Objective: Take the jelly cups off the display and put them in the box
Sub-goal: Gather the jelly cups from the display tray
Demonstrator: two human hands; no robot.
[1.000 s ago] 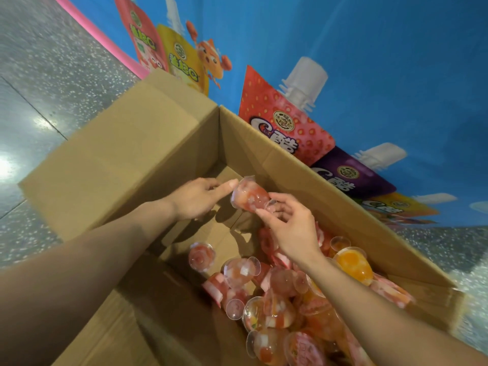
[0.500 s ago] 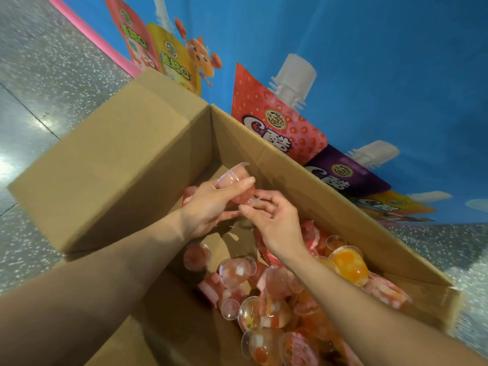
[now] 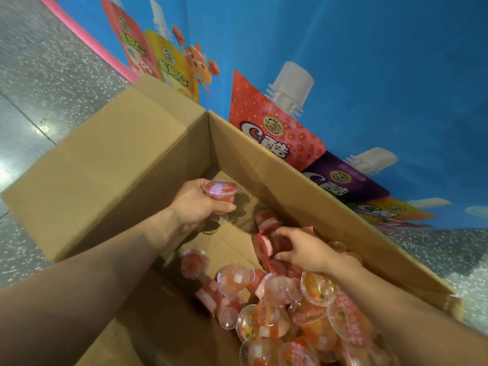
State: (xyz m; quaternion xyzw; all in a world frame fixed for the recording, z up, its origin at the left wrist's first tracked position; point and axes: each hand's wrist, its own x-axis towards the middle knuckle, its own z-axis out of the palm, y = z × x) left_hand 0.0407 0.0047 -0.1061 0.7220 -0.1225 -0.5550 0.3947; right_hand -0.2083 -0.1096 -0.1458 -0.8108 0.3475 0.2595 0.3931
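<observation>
An open cardboard box (image 3: pixel 290 167) stands on the floor. Several pink and orange jelly cups (image 3: pixel 277 313) lie heaped in its right half. My left hand (image 3: pixel 196 203) grips one pink jelly cup (image 3: pixel 220 191) upright over the bare far left part of the box. My right hand (image 3: pixel 303 250) is down on the heap, and its curled fingers pinch a red and white jelly cup (image 3: pixel 261 247) lying on its side there.
A blue display panel (image 3: pixel 369 75) printed with pouch pictures rises just behind the box. The left flap (image 3: pixel 105 167) of the box stands up. Speckled grey floor (image 3: pixel 39 75) surrounds the box. A lone pink cup (image 3: pixel 194 264) lies on the box bottom.
My left hand has taken over the pink cup and turned it upright. My right hand has let go of it and dropped to the heap lower right.
</observation>
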